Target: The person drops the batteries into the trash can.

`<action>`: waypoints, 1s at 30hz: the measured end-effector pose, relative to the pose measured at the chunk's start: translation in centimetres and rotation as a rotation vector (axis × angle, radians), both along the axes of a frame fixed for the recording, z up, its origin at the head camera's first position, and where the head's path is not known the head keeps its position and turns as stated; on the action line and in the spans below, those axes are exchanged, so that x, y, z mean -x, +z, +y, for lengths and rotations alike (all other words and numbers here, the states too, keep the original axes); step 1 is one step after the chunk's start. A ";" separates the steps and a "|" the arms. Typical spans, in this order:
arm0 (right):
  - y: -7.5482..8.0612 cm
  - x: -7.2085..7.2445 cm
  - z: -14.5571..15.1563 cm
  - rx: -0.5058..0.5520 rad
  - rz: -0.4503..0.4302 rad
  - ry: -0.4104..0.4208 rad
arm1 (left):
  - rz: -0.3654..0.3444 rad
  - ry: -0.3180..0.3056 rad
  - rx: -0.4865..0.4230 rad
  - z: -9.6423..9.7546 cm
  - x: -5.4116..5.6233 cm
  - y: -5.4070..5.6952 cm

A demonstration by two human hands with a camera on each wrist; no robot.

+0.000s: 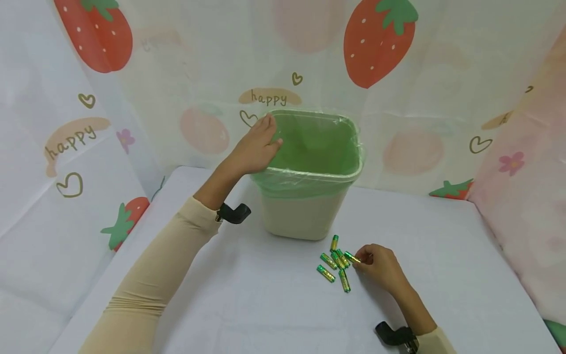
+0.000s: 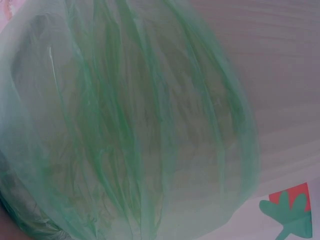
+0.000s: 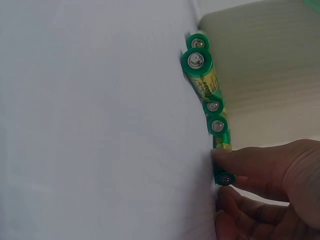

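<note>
A pale trash bin (image 1: 296,216) stands upright, lined with a translucent green trash bag (image 1: 305,184) folded over its rim. My left hand (image 1: 256,147) holds the bin at its left rim, thumb toward the inside. In the left wrist view the wrinkled bag (image 2: 150,120) hides that hand's fingers. In front of the bin lies a loose cluster of several green and gold batteries (image 1: 325,273). At the cluster's right side, my right hand (image 1: 380,265) pinches one battery (image 1: 351,256) between thumb and fingers, low over the table. The right wrist view shows this battery (image 3: 226,178) end-on.
A white cloth covers the table (image 1: 247,305). Behind it hangs a curtain (image 1: 212,59) printed with strawberries and hearts, close behind the bin. A pink printed cloth (image 1: 530,211) borders the right side.
</note>
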State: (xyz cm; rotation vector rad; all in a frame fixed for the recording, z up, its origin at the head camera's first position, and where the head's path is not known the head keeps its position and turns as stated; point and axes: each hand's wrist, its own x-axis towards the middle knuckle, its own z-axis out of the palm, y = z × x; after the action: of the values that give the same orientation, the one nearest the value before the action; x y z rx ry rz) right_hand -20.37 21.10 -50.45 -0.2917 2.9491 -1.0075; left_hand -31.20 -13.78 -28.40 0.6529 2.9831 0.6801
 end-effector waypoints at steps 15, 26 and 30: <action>-0.4 0.4 0.6 0.050 -0.033 -0.020 | 0.008 0.001 0.007 0.0 0.1 -0.1; 0.7 0.4 1.3 0.110 -0.023 -0.012 | 0.008 0.001 0.011 0.0 0.1 0.0; 1.8 0.1 1.3 0.102 0.042 -0.002 | 0.004 -0.005 0.030 0.0 0.0 0.1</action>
State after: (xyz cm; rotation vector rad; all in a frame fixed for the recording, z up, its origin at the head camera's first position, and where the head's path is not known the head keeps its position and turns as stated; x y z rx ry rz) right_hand -20.49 22.43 -48.64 -0.3147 2.9404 -1.1693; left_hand -31.24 -13.74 -28.32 0.6603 2.9885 0.6330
